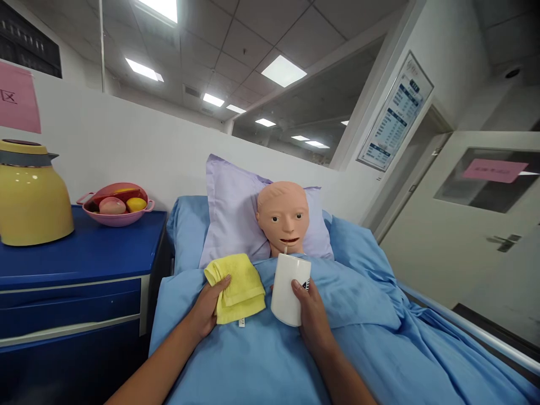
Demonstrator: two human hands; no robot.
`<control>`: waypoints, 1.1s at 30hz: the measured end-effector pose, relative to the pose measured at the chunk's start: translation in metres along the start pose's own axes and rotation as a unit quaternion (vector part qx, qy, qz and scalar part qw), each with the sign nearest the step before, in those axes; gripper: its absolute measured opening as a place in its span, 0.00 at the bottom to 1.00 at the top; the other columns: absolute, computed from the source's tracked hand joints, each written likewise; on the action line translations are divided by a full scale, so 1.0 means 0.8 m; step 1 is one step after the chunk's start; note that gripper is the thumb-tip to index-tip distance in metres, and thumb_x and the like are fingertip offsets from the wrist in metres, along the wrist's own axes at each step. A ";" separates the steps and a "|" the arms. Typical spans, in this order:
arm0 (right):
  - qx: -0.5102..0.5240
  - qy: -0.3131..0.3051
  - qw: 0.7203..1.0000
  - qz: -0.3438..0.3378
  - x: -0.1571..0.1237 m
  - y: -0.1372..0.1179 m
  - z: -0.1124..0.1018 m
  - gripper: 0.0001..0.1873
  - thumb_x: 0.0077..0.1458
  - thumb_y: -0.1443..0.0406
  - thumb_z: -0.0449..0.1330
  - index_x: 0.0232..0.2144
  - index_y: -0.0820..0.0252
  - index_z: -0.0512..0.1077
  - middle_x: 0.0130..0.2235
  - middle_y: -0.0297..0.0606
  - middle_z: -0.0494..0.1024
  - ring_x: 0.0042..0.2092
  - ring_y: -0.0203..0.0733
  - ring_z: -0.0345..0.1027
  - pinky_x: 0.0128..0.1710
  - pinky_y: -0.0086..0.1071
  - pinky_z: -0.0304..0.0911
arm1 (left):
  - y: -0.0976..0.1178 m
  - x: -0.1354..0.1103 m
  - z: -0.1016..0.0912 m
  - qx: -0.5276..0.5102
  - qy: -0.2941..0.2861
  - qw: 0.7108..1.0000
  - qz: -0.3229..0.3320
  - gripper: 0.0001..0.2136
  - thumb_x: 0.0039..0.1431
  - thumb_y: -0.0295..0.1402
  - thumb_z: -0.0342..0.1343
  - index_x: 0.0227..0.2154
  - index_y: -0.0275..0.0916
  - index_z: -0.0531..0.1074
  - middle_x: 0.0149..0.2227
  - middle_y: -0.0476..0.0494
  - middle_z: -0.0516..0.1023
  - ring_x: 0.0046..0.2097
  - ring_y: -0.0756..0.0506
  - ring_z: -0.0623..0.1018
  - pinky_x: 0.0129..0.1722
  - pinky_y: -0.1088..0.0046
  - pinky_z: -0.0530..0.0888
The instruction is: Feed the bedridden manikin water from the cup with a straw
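Observation:
A training manikin [282, 216] lies in the bed, head on a lilac pillow [230, 211], covered to the neck by a blue blanket [358, 315]. My right hand [311, 318] is wrapped round a white cup [288, 287] held just under the manikin's chin; a thin straw [286, 249] runs from the cup to its mouth. My left hand [207, 306] grips a folded yellow towel [236, 286] that rests on the blanket by the manikin's shoulder.
A blue bedside cabinet [80, 264] stands on the left with a yellow kettle [31, 194] and a pink bowl of fruit [117, 203]. A metal bed rail [476, 332] runs along the right. A closed door [472, 236] is beyond it.

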State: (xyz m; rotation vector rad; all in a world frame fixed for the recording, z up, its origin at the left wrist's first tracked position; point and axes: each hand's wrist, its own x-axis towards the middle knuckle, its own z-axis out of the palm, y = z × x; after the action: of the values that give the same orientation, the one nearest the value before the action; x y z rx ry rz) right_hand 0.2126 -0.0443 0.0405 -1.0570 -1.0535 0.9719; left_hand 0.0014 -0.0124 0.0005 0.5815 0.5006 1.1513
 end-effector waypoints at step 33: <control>0.001 -0.001 1.000 -0.013 -0.004 -0.008 0.009 0.28 0.48 0.52 0.64 0.49 0.53 0.67 0.37 0.38 0.79 0.35 0.46 0.74 0.32 0.35 0.69 | 0.000 -0.004 -0.001 0.016 -0.002 1.000 0.000 0.24 0.54 0.37 0.60 0.52 0.32 0.67 0.50 0.33 0.76 0.53 0.37 0.75 0.55 0.58 0.72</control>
State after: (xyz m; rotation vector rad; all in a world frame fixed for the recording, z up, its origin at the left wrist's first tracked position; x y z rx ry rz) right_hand 0.2054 -0.0477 0.0472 -1.0394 -1.0646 0.9534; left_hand -0.0004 -0.0152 0.0003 0.6109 0.5152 1.1435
